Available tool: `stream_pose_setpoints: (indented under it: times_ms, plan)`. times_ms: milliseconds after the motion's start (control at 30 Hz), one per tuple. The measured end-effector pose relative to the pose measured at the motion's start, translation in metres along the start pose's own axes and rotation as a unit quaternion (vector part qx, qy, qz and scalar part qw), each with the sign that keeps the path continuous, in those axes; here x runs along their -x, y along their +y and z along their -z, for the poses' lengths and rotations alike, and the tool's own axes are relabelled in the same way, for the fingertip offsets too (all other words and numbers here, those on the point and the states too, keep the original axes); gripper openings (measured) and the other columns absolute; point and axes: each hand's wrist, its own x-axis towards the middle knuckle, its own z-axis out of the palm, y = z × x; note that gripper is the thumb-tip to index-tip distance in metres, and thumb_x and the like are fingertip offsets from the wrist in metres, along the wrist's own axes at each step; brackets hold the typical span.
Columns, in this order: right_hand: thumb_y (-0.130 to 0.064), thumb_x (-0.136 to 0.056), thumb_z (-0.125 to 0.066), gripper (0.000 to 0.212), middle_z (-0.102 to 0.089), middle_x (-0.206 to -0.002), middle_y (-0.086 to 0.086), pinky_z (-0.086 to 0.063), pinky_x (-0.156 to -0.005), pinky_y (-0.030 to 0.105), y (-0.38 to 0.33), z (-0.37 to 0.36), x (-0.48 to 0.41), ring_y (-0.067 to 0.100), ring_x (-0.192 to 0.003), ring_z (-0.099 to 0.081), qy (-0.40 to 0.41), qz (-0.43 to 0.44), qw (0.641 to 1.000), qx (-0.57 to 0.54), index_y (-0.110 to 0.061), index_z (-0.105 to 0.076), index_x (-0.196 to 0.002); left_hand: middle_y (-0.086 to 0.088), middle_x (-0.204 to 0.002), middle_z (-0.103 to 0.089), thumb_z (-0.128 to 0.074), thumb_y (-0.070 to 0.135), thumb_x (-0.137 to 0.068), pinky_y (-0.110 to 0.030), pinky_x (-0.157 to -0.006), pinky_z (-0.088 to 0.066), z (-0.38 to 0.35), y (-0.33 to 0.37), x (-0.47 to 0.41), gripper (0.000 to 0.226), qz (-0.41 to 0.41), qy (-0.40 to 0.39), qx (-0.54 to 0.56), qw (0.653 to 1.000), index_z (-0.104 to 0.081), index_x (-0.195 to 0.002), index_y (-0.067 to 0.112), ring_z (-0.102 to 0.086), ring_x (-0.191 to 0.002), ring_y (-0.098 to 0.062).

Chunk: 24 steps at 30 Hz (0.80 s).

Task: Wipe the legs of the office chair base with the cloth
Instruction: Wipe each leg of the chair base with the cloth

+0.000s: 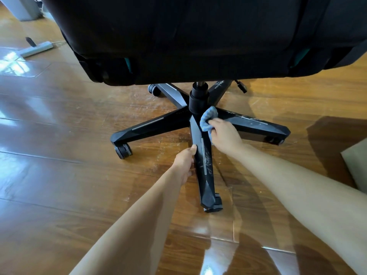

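Right grip (224, 133) clamped on one blue cloth (206, 118), which is pressed to the hub end of the near leg (205, 171), just beside the central column (198, 100). Left grip (185, 161) clasps that leg's left edge, thumb on top. Chair base (183, 114): five black legs, five casters, all on wooden floor (59, 175). Near leg dusty, scuffed. One white power strip (36, 49) far left.

Floor: glossy brown wooden plank floor (59, 126), crazy reflective (window glare all down the left)
Cover: clear plastic sheet (258, 231) lying flat on the planks, edge showing just right of the nearest caster
Middle: black five-legged office chair base (151, 126), standing on its casters
Far left: white power strip (36, 49)
Right edge: flat beige cardboard-looking piece (357, 167)
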Motion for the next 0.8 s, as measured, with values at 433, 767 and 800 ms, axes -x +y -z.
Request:
stream_pose_setpoints:
  times_ms: [433, 767, 800]
  plan:
    - [0.008, -0.094, -0.042, 0.063, -0.040, -0.160, -0.006, -0.039, -0.118, 0.039, 0.004, -0.019, 0.072, 0.019, -0.144, -0.044, -0.002, 0.057, 0.996, -0.076, -0.018, -0.048, -0.151, -0.007, -0.117, -0.075, -0.059, 0.046, -0.106, -0.052, -0.108, -0.054, -0.001, -0.003, 0.005, 0.026, -0.008, -0.001, 0.045, 0.999, -0.073, -0.116, 0.025, -0.071, -0.114, -0.031]
    - [0.003, -0.098, -0.040, 0.063, -0.033, -0.164, -0.008, -0.035, -0.119, 0.033, -0.009, -0.025, 0.036, 0.018, -0.148, -0.037, 0.017, -0.012, 0.997, -0.075, -0.023, -0.041, -0.155, -0.014, -0.130, -0.072, -0.059, 0.041, -0.108, -0.052, -0.108, -0.054, 0.005, 0.000, 0.011, 0.025, -0.011, -0.054, 0.065, 0.996, -0.071, -0.121, 0.024, -0.070, -0.117, -0.033]
    - [0.004, -0.097, -0.040, 0.065, -0.029, -0.165, -0.010, -0.037, -0.118, 0.034, -0.010, -0.026, 0.050, 0.016, -0.148, -0.036, 0.010, -0.003, 0.997, -0.071, -0.023, -0.039, -0.156, -0.014, -0.130, -0.073, -0.059, 0.041, -0.108, -0.052, -0.109, -0.054, 0.006, -0.001, 0.011, 0.026, -0.014, -0.061, 0.066, 0.996, -0.071, -0.123, 0.024, -0.070, -0.117, -0.032]
